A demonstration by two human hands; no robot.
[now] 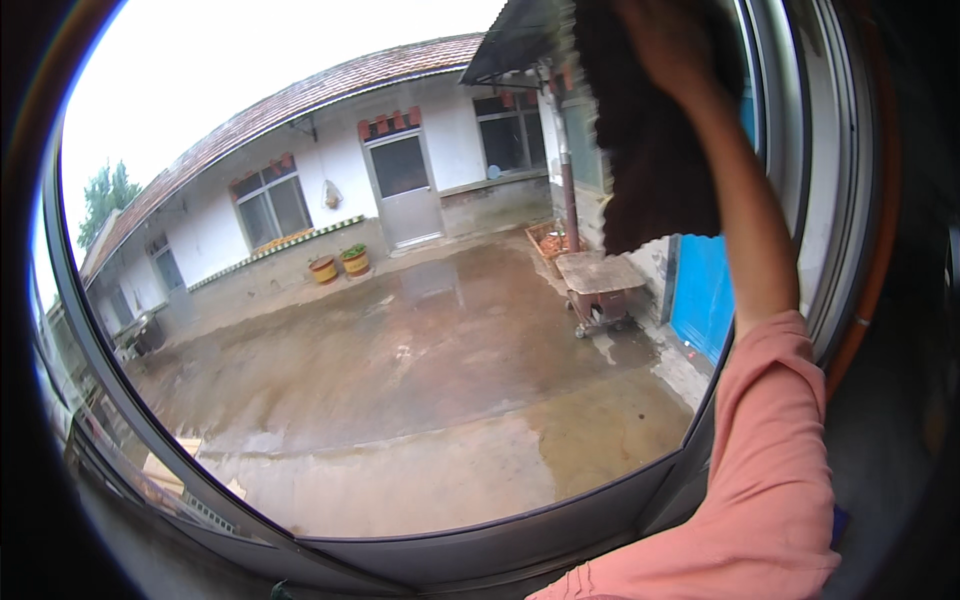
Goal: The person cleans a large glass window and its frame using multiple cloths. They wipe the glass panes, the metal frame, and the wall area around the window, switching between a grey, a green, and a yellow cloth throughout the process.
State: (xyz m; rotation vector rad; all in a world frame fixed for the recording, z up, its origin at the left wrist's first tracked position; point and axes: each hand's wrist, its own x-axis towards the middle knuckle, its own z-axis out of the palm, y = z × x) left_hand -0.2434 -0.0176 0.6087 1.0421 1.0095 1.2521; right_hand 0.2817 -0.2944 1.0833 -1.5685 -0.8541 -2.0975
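My right arm, in a pink sleeve, reaches up along the right side of a large window. At the top edge of the picture my right hand (668, 42) presses a dark brown cloth (655, 170) with scalloped edges against the upper right of the pane. The cloth spreads below and around the hand, covering part of the view outside. Some of the fingertips are cut off by the picture's edge. My left hand is out of view.
A dark window frame (420, 552) curves along the bottom and sides. Through the glass lie a wet courtyard (400, 370), a white building (330, 180) with a tiled roof, two potted plants (354, 262), a low wheeled table (600, 275) and a blue panel (702, 290).
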